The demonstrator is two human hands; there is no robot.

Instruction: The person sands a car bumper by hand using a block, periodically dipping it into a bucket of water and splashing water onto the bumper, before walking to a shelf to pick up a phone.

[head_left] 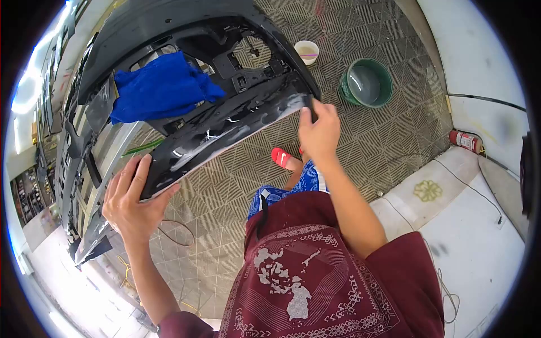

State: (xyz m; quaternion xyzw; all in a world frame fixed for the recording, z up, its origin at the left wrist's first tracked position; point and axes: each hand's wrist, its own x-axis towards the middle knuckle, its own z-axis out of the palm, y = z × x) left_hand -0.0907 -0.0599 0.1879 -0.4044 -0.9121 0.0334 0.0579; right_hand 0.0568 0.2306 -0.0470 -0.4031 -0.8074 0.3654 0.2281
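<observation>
A large black car panel (pixel 225 121), apparently a tailgate or door with cut-outs, stretches before me, its near edge wet and streaked with grey smears. My left hand (pixel 132 194) wraps around the near left corner, fingers over the top and thumb along the lower edge. At the right end of that edge, my right hand (pixel 320 132) is closed, with a small dark piece showing between thumb and fingers; I cannot tell what it is. A crumpled blue cloth (pixel 163 87) lies on the panel, beyond my left hand.
On the patterned floor mat (pixel 225 225) stand a green bucket (pixel 384 84) of cloudy liquid and a small white tub (pixel 307 52), both right of the panel. Further right lies a red canister (pixel 466 141) by the wall. Other car parts (pixel 70 169) line the left side. A thin cable (pixel 180 232) curls on the floor.
</observation>
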